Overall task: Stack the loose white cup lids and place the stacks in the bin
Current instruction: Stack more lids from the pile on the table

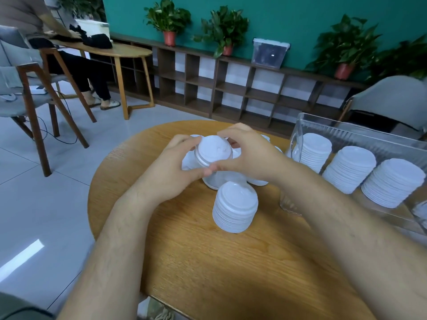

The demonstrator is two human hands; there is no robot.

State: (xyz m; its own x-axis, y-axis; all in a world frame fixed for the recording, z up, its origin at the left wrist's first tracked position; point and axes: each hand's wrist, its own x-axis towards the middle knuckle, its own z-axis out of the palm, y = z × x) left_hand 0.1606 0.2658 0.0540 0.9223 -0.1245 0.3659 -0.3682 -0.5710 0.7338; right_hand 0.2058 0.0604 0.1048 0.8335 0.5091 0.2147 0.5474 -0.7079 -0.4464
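Head view: the left hand (pixel 175 172) and right hand (pixel 251 155) together clasp a lid stack (pixel 213 153) above a round wooden table (pixel 208 262), hiding most loose lids (pixel 187 163) behind them. A finished stack (pixel 235 206) stands just in front; right, a clear bin (pixel 360 135) holds three stacks (pixel 351 169)

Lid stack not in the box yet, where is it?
Head view, centre: the lid stack stands on the wooden table, nearer than the left hand and right hand, left of the clear bin.
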